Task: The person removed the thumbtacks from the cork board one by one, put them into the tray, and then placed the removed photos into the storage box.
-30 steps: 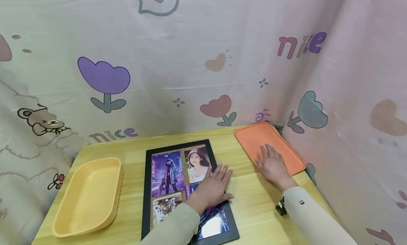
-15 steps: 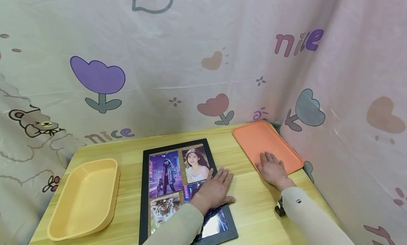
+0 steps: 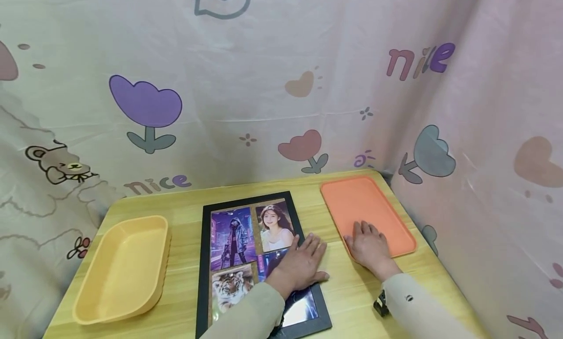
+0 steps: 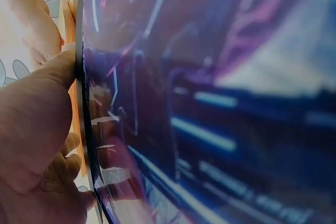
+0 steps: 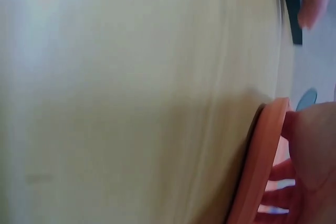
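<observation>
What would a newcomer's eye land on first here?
Probably the black frame of bright pictures in the middle, the left hand laid across its right edge. Then the orange tray at right, partly under the right hand, and the yellow tub at left. Behind, a purple flower on the cloth.

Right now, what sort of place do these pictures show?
Probably a curtained-off indoor workspace: tulip-printed fabric hangs behind and beside a yellow wood-grain table, which bears a black photo frame.

A curtained booth — printed fabric hangs on 3 sides of a table.
</observation>
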The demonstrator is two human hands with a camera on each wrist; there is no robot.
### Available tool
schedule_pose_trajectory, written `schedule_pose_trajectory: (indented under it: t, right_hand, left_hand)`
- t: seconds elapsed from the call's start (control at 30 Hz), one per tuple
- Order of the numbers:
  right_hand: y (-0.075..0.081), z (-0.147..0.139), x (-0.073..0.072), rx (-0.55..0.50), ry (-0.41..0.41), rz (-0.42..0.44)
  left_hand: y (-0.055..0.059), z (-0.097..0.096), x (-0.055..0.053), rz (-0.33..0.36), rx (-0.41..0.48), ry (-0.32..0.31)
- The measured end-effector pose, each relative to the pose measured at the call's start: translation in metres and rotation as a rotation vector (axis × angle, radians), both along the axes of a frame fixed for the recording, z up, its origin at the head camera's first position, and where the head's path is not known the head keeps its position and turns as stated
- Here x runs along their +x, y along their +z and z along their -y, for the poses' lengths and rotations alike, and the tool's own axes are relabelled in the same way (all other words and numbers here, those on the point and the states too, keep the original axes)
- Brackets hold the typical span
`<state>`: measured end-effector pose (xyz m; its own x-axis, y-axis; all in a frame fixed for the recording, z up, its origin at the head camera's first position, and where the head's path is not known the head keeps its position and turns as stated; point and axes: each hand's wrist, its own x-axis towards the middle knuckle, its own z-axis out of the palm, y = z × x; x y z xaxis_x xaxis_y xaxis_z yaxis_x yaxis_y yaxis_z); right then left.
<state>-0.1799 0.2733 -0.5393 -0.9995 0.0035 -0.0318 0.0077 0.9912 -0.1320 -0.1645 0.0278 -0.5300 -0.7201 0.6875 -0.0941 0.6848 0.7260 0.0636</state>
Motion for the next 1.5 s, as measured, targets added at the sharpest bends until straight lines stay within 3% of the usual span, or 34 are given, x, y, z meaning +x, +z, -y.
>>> schedule_pose_trajectory:
  t: [0.17,0.37,0.73,1.0,1.2,1.5]
  right_hand:
    - [-0.001,0.018,0.008,0.094,-0.024,-0.061]
    - [-0.003,0.034,0.015,0.136,-0.039,-0.094]
    - [-0.009,0.037,0.024,0.028,0.053,-0.123]
    - [-0.009,0.025,0.024,-0.002,0.115,-0.067]
    - [-0.006,0.018,0.024,-0.021,0.177,-0.073]
    - [0.002,0.015,0.026,-0.046,0.224,-0.033]
  left_hand:
    - [0.001,-0.001,0.002,0.003,-0.023,-0.001]
    - [0.001,-0.004,0.004,0.005,-0.03,-0.013]
    - [0.002,-0.01,0.01,0.025,-0.111,-0.055]
    - [0.003,-0.012,0.01,0.022,-0.123,-0.059]
    - [0.004,-0.014,0.012,0.015,-0.143,-0.063]
    - [0.006,-0.012,0.01,0.073,-0.109,-0.078]
